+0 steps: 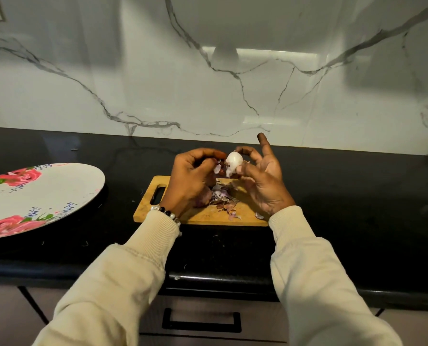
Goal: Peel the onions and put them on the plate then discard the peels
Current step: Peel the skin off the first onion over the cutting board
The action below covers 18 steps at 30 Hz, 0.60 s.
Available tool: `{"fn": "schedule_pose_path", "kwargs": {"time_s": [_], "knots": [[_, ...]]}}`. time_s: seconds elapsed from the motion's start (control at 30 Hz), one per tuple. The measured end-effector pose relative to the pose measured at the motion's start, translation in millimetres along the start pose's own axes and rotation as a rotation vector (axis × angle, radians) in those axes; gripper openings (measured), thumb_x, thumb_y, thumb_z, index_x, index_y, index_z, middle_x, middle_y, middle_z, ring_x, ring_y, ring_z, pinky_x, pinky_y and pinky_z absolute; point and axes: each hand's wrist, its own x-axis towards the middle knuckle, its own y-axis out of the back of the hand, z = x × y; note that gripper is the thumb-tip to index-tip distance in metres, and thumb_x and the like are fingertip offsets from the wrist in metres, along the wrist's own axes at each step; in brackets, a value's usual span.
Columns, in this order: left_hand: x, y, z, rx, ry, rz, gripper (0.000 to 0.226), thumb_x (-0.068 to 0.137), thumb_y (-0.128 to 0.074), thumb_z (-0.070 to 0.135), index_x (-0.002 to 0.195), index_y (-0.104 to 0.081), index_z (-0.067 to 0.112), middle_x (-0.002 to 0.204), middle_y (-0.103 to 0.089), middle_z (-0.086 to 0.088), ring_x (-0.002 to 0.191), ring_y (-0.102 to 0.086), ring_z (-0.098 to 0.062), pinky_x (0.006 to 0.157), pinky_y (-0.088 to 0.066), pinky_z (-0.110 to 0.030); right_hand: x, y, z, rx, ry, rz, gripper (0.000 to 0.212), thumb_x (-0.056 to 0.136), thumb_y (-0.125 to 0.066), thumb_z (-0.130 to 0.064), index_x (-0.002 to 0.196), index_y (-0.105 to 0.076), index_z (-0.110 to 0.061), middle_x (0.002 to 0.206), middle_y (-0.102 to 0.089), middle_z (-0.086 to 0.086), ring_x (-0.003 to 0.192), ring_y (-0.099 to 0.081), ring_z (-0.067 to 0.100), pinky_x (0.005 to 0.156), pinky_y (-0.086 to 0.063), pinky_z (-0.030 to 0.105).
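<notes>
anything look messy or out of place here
Nothing odd. Loose peels lie scattered on the cutting board, as expected mid-peeling. The floral plate sits flat on the counter, left of the board.

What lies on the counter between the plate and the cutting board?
In the head view, only bare black counter lies between the plate and the board, with a few tiny specks.

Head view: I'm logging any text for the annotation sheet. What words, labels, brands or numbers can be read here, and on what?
None: no readable text in this view.
The plate carries only painted roses and blue sprigs, no lettering.
The cutting board, the onion and the marble wall bear no label or number.
</notes>
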Motion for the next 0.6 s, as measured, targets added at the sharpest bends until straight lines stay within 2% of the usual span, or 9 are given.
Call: {"fn": "schedule_pose_path", "kwargs": {"time_s": [0.07, 0.13, 0.23, 0.33, 0.43, 0.53, 0.6], "knots": [[-2, 0, 2, 0.024, 0.016, -0.025, 0.016, 0.095, -0.056, 0.002, 0.104, -0.069, -0.002, 0.087, -0.071, -0.009, 0.072, -0.064, -0.022, 0.063, -0.050, -0.025, 1, 1, -1, -0.029, 0.008, 0.026, 0.098, 0.085, -0.056, 0.020, 0.158, -0.009, -0.026, 0.108, -0.062, 0.006, 0.091, -0.068, 0.020, 0.075, -0.061, 0.035], [-1, 2, 1, 0.152, -0.021, -0.072, 0.024, 0.089, -0.066, 0.014, 0.110, -0.069, 0.004, 0.094, -0.073, -0.003, 0.081, -0.070, -0.008, 0.070, -0.053, -0.019, 1, 2, -1, -0.100, 0.018, 0.029, 0.102, 0.084, -0.059, 0.019, 0.157, -0.007, -0.028, 0.108, -0.062, 0.005, 0.096, -0.067, 0.023, 0.086, -0.059, 0.042], [0, 7, -1, 0.420, -0.105, -0.164, 0.047, 0.068, -0.075, 0.036, 0.112, -0.069, 0.019, 0.099, -0.072, 0.010, 0.093, -0.069, -0.001, 0.079, -0.052, -0.016, -1, 2, 0, -0.193, 0.028, -0.006, 0.106, 0.083, -0.063, 0.016, 0.158, -0.004, -0.031, 0.105, -0.065, 0.001, 0.103, -0.065, 0.024, 0.095, -0.053, 0.047], [2, 11, -1, 0.442, -0.119, -0.193, 0.055, 0.066, -0.076, 0.038, 0.116, -0.070, 0.016, 0.103, -0.074, 0.005, 0.097, -0.069, -0.006, 0.085, -0.055, -0.024, -1, 3, -2, -0.177, 0.018, -0.013, 0.105, 0.084, -0.063, 0.015, 0.158, -0.005, -0.033, 0.105, -0.066, 0.002, 0.105, -0.066, 0.025, 0.097, -0.052, 0.052], [3, 13, -2, 0.456, -0.136, -0.184, 0.047, 0.071, -0.077, 0.030, 0.115, -0.071, 0.014, 0.103, -0.074, 0.002, 0.095, -0.070, -0.010, 0.085, -0.056, -0.030, -2, 2, -3, -0.120, -0.010, -0.003, 0.102, 0.086, -0.061, 0.014, 0.158, -0.006, -0.033, 0.108, -0.068, 0.006, 0.107, -0.067, 0.030, 0.092, -0.055, 0.051], [5, 14, -5, 0.544, -0.187, -0.135, 0.033, 0.076, -0.080, 0.014, 0.108, -0.073, 0.014, 0.092, -0.074, 0.007, 0.086, -0.071, -0.006, 0.078, -0.057, -0.024, -3, 0, -5, -0.070, -0.047, 0.020, 0.101, 0.086, -0.059, 0.016, 0.157, -0.006, -0.031, 0.108, -0.067, 0.010, 0.098, -0.070, 0.024, 0.077, -0.060, 0.038], [6, 14, -7, 0.596, -0.229, -0.105, 0.026, 0.077, -0.080, 0.011, 0.103, -0.075, 0.012, 0.086, -0.072, 0.010, 0.079, -0.070, -0.003, 0.074, -0.056, -0.020, -4, -1, -5, -0.036, -0.078, 0.035, 0.100, 0.086, -0.058, 0.015, 0.157, -0.005, -0.030, 0.109, -0.066, 0.012, 0.092, -0.072, 0.020, 0.069, -0.059, 0.034]]}}
